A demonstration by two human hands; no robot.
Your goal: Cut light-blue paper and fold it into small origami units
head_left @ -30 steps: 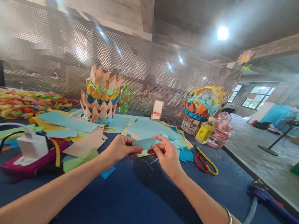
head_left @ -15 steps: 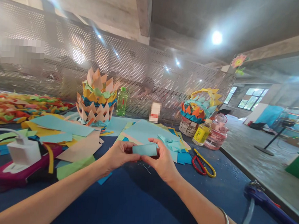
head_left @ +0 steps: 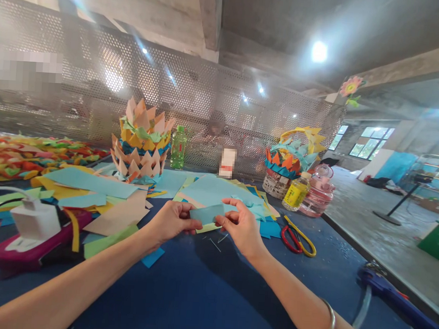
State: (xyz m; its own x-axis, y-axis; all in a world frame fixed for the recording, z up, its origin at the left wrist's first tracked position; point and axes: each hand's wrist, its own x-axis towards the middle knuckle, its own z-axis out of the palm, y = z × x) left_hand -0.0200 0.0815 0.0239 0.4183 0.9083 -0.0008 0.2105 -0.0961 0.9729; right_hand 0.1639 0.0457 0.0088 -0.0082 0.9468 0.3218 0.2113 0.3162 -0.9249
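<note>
While raised above the dark blue tabletop [head_left: 166,300], small light-blue paper strip [head_left: 206,214] spans both hands | left hand [head_left: 175,219]: fingers closed, pinching its left end | right hand [head_left: 238,226]: thumb and fingers pinching its right end | red-and-yellow-handled scissors [head_left: 299,237] lie right of right hand
</note>
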